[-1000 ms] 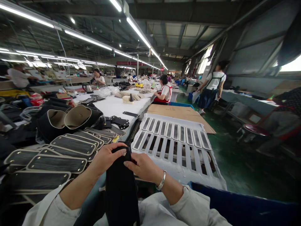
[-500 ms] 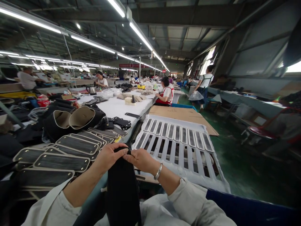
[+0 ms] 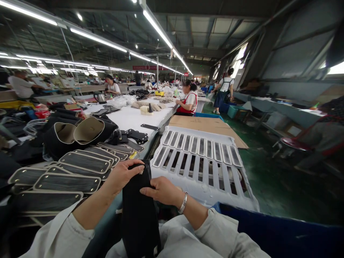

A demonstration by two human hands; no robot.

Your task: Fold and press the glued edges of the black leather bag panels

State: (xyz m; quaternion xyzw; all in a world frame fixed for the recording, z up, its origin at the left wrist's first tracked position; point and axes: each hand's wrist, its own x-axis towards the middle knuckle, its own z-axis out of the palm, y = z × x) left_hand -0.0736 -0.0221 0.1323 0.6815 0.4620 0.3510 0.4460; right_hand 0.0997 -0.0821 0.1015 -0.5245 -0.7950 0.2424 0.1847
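A long black panel point(image 3: 138, 215), probably fabric or leather, hangs upright in front of my body, its lower end near my lap. My left hand point(image 3: 124, 175) grips its top end, thumb and forefinger over the upper edge. Lower on the right edge, my right hand point(image 3: 164, 191) is closed round the panel with the thumb lying across its front. The fingers behind the panel are hidden. To the left, a pile of dark rectangular pieces with pale edging and metal studs point(image 3: 67, 182) lies on the worktable.
A white slotted rack point(image 3: 204, 193) holding a row of dark pale-edged pieces stands on the right, with a cardboard sheet point(image 3: 199, 123) behind it. Black rounded pieces with beige insides point(image 3: 88, 130) lie at left. A blue bin point(image 3: 268, 229) is at lower right. Several people work farther off.
My right hand has slid down from the panel's top edge to its right side, apart from my left hand. The panel's top now shows flatter. A standing person at the right has turned and walked away.
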